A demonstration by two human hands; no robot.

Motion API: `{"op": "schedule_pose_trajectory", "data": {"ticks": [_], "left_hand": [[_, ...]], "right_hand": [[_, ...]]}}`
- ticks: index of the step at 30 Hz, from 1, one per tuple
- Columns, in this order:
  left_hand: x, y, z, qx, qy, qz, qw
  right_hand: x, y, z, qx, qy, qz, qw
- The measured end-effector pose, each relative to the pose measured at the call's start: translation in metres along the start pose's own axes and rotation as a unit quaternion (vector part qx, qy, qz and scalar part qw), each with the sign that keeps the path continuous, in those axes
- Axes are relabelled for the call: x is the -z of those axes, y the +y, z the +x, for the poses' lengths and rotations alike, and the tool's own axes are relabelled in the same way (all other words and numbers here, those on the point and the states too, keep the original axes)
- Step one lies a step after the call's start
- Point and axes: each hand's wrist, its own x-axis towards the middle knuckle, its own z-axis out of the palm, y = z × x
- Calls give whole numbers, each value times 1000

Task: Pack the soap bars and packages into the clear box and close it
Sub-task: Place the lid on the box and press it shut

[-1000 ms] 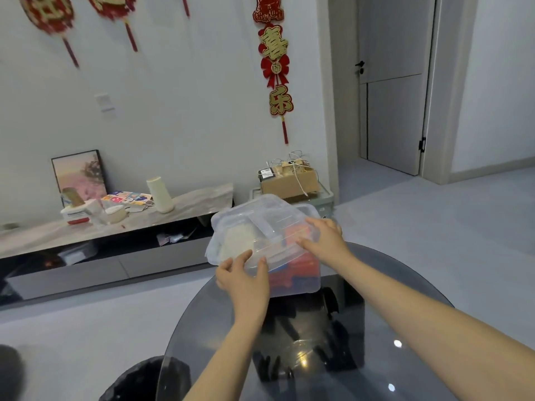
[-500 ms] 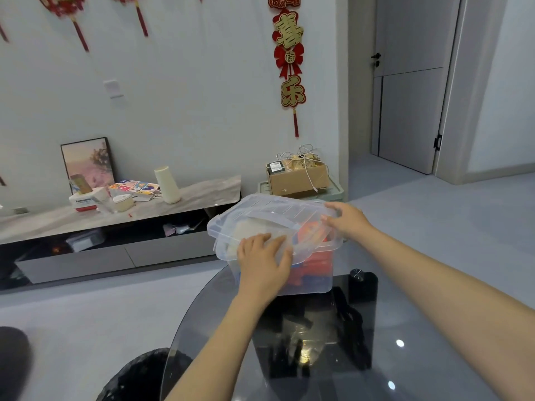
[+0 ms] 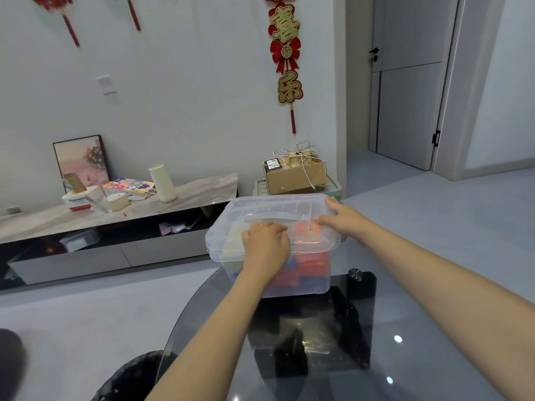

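The clear box (image 3: pixel 301 282) stands at the far edge of the round glass table (image 3: pixel 405 328). Its clear lid (image 3: pixel 269 209) lies flat on top of it. Red and blue packages (image 3: pixel 312 264) and a pale soap bar (image 3: pixel 236 237) show through the plastic. My left hand (image 3: pixel 266 244) presses palm-down on the lid's near edge. Fingers spread, my right hand (image 3: pixel 344 219) rests flat on the lid's right end, thumb on top. Neither hand holds anything apart from the lid.
A dark bin (image 3: pixel 130 377) sits below the table's left edge. Beyond the table are a low TV bench (image 3: pixel 115 215) with a framed picture, a white cylinder and boxes, and a cardboard box (image 3: pixel 295 175) on a green crate. A grey door (image 3: pixel 411 82) is at the back right.
The lid was tilted above the box a second ago and now lies flat on it. My left hand slid from the lid's edge onto its top; my right hand moved to the right end.
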Motion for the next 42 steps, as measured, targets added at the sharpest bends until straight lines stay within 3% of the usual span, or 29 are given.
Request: {"op": "schedule_pose_trajectory", "data": {"ticks": [7, 10, 19, 22, 26, 30, 33, 35, 42], "left_hand": [[23, -44, 21, 141, -28, 148, 979], [29, -60, 24, 208, -91, 99, 969], [31, -87, 24, 225, -140, 22, 964], [31, -93, 39, 223, -94, 32, 970], [30, -98, 51, 268, -75, -94, 956], [35, -103, 51, 342, -88, -261, 899], [32, -103, 49, 317, -35, -148, 936], [31, -99, 45, 283, 11, -96, 954], [36, -86, 34, 252, 44, -55, 965]], "right_hand": [[8, 4, 10, 3, -42, -19, 999], [8, 9, 11, -4, -56, 2, 998], [-4, 8, 13, -20, -42, 12, 999], [-6, 8, 12, -51, -29, 81, 995], [-12, 8, 9, -165, 13, 125, 978], [-13, 1, 7, -177, 68, 149, 971], [-15, -6, 5, -132, 117, 6, 984], [-16, -8, 4, -111, 123, -31, 986], [-15, -15, 3, -86, 117, -94, 985]]}}
